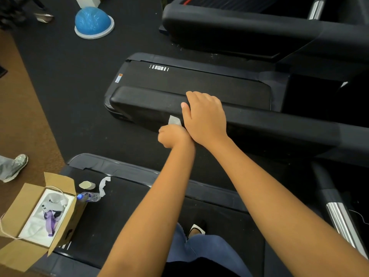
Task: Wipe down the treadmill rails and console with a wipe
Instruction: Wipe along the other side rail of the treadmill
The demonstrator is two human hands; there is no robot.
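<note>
Reaching up from the bottom of the frame, both bare arms meet at the black padded rail (279, 124) that crosses the middle of the frame from centre left to the right edge. The right hand (205, 116) lies over the top of the rail, fingers bent over its far edge and thumb on the near face, so it grips the rail. Just below and left of it, touching its wrist, the left hand (171, 136) is blurred; its fingers are curled around a pale grey wipe (174, 120), which sticks out above the fist and lies against the near side of the rail.

Beyond the rail lies a neighbouring treadmill belt (189, 84). At the bottom centre, blue jeans (199, 246) and a black shoe (197, 226) stand on the nearer belt (123, 216). On that belt at lower left sit a plastic bottle (89, 196), a white paper strip (104, 185) and a small beige pad (86, 184), beside an open cardboard box (26, 196). A blue dome (93, 22) rests on the floor at upper left, and another person's grey sneaker (18, 164) shows at the left edge.
</note>
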